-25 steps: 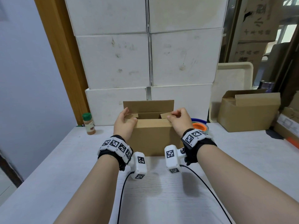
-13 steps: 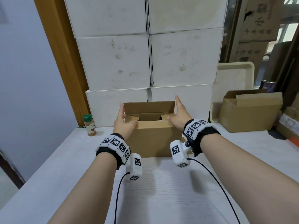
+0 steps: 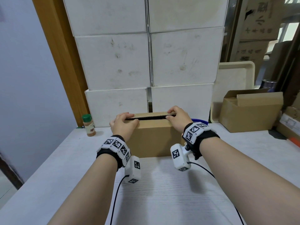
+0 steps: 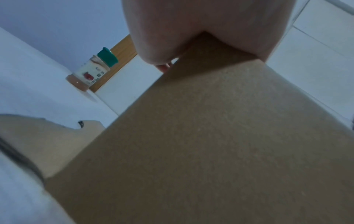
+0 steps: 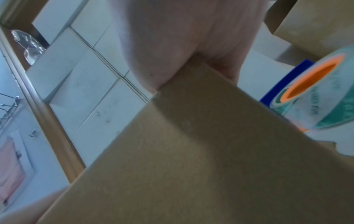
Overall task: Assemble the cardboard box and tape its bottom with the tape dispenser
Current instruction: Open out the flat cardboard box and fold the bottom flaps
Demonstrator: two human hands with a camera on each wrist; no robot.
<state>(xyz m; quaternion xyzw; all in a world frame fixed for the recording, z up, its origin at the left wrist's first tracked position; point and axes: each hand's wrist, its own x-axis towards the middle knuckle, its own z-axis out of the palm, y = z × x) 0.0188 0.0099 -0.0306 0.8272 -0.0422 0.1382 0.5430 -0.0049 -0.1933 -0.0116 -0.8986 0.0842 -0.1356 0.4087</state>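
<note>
Setting: white table [image 3: 162,192] backed by stacked white cartons [image 3: 146,62]; a spice jar [image 3: 88,125] stands at the left, a second cardboard box [image 3: 250,111] at the right.
Task thing: cardboard box [image 3: 152,140] stands upright on the table, just in front of the cartons, between both hands.
Left hand [image 3: 123,125]: fingers curled over the far flap [image 3: 154,114] at its left end, thumb on the near edge, pinching the two together.
Right hand [image 3: 177,119]: the same hold at the flap's right end.
Done: box looks squared up; the long flaps on its upward face are nearly folded shut, with a dark slit between them.
Left: judged, close the slit, then fetch the tape and seal the seam; no tape shows on the box.
Tape dispenser [image 5: 310,94]: blue body with an orange-cored roll, just beside the box's right side, untouched.
Hidden: the box's underside; whether the short flaps lie flat inside; fingertips in both wrist views, which are blurred.
</note>
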